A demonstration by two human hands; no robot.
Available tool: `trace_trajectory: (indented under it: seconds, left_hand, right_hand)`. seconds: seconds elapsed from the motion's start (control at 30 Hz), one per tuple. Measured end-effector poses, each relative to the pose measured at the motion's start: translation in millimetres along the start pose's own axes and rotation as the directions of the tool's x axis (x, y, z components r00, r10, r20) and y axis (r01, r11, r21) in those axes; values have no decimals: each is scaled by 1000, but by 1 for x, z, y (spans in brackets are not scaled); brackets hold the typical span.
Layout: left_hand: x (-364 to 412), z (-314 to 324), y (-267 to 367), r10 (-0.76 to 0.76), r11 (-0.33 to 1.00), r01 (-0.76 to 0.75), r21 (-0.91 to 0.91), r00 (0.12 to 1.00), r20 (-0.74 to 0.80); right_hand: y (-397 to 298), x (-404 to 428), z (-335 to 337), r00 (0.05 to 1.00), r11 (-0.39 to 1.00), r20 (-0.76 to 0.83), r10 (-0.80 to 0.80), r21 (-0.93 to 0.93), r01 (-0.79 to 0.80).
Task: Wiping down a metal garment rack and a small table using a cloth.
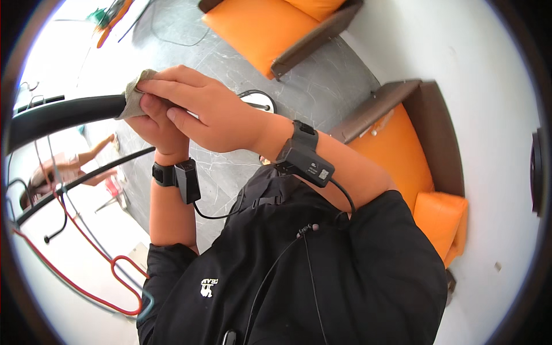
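Observation:
A grey-green cloth is wrapped around the end of a thick black curved bar at the upper left. My left hand grips the cloth from below, its fingers partly hidden by the other hand. Across it lies my right hand, with its fingertips pressing the cloth against the bar. Below runs a thinner black rail, with red and blue-grey clothes hangers hanging at the left. The bar's surface under the cloth is hidden.
Two orange-cushioned chairs with brown frames, one at the top and one at the right, stand on the grey marbled floor. A round base shows behind my right wrist. Another person is at the far left. Cables run from my wrist devices.

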State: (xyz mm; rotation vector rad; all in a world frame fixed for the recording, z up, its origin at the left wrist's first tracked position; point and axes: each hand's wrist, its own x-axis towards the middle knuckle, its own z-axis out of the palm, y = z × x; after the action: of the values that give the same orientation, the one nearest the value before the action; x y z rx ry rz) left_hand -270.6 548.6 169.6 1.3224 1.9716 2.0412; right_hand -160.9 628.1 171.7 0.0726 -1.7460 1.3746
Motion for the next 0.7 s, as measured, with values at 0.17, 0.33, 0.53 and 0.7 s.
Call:
trace_trajectory:
  seconds: [0.17, 0.33, 0.53, 0.7]
  left_hand:
    - [-16, -1, -41, 24, 995, -17, -95, 997, 74]
    - [-29, -2, -74, 62, 998, -61, -7, 996, 64]
    - [-53, 8, -89, 63, 995, -64, 82, 998, 23]
    - [-76, 23, -120, -21, 987, 21, 158, 1000, -5]
  right_hand:
    - [6, -43, 17, 991, 993, -122, 64, -95, -76]
    - [5, -91, 46, 950, 975, -247, 192, -61, -213]
    - [22, -180, 66, 875, 886, -233, 425, -93, -455]
    - [74, -205, 66, 860, 880, -254, 442, -66, -471]
